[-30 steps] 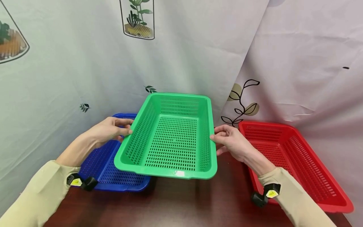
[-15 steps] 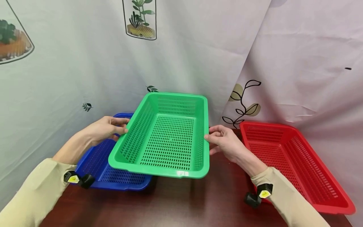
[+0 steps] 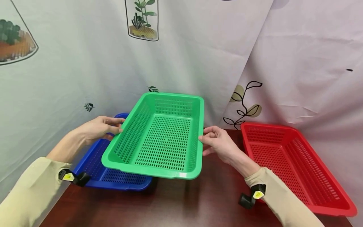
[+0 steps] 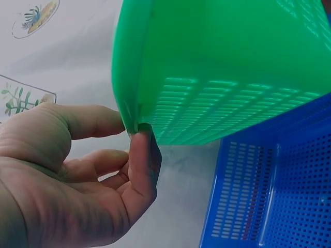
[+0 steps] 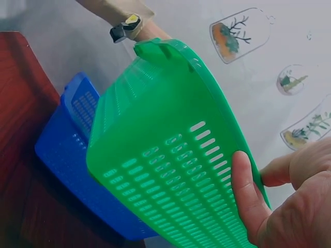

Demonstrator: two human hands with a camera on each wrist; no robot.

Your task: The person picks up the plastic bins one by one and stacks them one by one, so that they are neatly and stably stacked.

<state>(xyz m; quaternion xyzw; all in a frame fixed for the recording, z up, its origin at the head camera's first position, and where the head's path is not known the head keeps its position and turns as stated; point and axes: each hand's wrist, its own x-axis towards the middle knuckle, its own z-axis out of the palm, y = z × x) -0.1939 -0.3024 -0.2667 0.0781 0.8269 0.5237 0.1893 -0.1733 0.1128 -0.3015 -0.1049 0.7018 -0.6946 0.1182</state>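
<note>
Centrally, a green perforated plastic basket (image 3: 165, 138) is shown raised above the dark reddish-brown tabletop (image 3: 170, 205), its open side up and somewhat tipped toward the wearer of the head camera. Its rim is pinched at the two long sides, each about midway along: on one side by the left hand (image 3: 95, 129), on the other by the right hand (image 3: 219, 143). In both wrist views the rim is seen to be caught between thumb and fingers, with a finger set against the outer wall below the lip; the hands are thus kept well apart by the basket's width. From the thin, slotted walls, a light load may be judged, and a fairly stiff one, though some flex at the long sides might be expected; the glossy surface would probably be a little slippery, but little fragility is suggested. Purchase is best taken under the turned-out rim, at opposite midpoints, so that balance is preserved. Beyond and partly beneath it, a blue perforated basket (image 3: 119, 185) is overlapped at its right side; whether the two touch cannot be told with certainty. Farther to the right, well apart, a red perforated basket (image 3: 283, 164) is placed. The whole is backed by a pale printed cloth (image 3: 184, 63).
</note>
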